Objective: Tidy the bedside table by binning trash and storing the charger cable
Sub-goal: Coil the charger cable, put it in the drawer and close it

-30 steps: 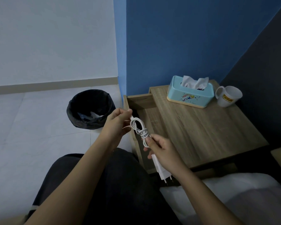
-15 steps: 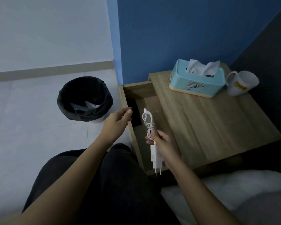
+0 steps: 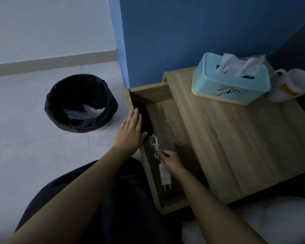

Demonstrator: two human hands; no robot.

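A white charger cable, coiled and joined to its white plug adapter, lies down inside the open drawer of the wooden bedside table. My right hand is in the drawer with its fingers pinched on the cable where it meets the adapter. My left hand is flat and open, resting on the drawer's front edge, holding nothing. A black-lined bin with crumpled trash inside stands on the floor to the left.
A light blue tissue box and a white mug stand at the back of the tabletop. A dark object sits in the drawer's far left corner. Blue wall behind, white bedding at lower right, my dark-clothed lap below.
My left hand let go of the cable and moved to the drawer's front edge. My right hand lowered the cable and adapter into the drawer.
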